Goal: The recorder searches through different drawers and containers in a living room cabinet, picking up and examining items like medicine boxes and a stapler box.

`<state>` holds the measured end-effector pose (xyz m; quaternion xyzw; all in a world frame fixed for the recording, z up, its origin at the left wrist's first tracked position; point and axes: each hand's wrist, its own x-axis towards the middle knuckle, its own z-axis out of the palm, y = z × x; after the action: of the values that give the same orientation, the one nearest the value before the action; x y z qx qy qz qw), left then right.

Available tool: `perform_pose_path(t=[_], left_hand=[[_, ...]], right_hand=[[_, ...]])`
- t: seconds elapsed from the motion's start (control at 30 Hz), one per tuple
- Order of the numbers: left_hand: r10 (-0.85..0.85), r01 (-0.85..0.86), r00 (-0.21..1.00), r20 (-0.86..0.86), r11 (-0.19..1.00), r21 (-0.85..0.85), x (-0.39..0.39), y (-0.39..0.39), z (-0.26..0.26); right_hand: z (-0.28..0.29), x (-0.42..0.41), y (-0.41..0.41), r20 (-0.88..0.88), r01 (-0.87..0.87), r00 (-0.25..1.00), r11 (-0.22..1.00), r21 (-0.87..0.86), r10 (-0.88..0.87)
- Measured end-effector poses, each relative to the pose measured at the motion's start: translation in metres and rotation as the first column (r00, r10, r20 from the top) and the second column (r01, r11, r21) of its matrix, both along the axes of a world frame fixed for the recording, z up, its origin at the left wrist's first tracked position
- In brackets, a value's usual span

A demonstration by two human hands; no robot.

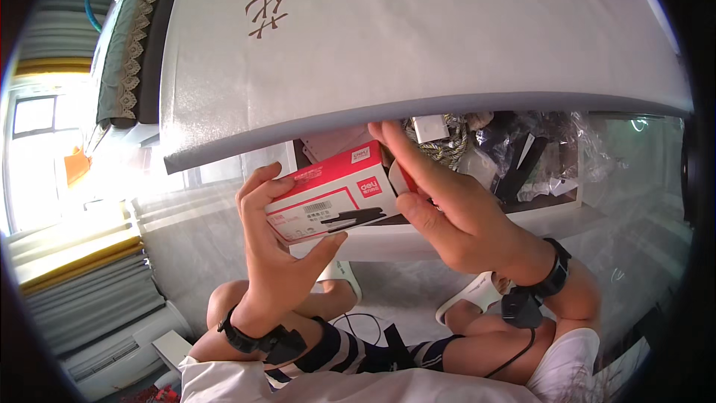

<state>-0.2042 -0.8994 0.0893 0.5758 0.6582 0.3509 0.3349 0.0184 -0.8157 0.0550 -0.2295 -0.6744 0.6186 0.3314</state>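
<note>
A red and white Deli cardboard box (335, 204) is held tilted above an open drawer (559, 205). My left hand (274, 246) grips its left end, fingers over the red top and thumb at the lower edge. At the other end, my right hand (453, 212) has its thumb against a pale end flap (398, 179), its fingers reaching up past the box's top corner. That end looks opened; the contents are hidden behind my right hand. The front face bears print, a barcode and a black scrawl.
In the drawer lie a white plug-like block (430, 129), a coiled patterned cord (447, 151), black items (520, 170) and clear plastic wrapping (584, 134). A covered table (419, 39) overhangs it. My legs and white slippers (470, 296) are below.
</note>
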Motion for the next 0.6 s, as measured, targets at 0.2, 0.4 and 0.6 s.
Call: perform_pose_path(t=[0.2,0.4,0.6], left_hand=[[-0.049,0.049,0.999,-0.001,0.998,0.028,0.002,-0.005,-0.001],[-0.034,0.042,0.995,-0.096,0.996,0.083,0.006,-0.010,-0.002],[0.013,-0.028,0.995,0.103,0.989,0.143,0.014,-0.013,-0.007]], right_hand=[[-0.001,0.002,0.001,-0.067,-0.053,0.997,0.985,-0.167,0.042],[0.001,-0.001,-0.001,-0.146,-0.076,0.989,0.903,-0.422,0.016],[0.000,-0.003,-0.001,-0.116,-0.035,0.993,0.911,-0.410,-0.015]])
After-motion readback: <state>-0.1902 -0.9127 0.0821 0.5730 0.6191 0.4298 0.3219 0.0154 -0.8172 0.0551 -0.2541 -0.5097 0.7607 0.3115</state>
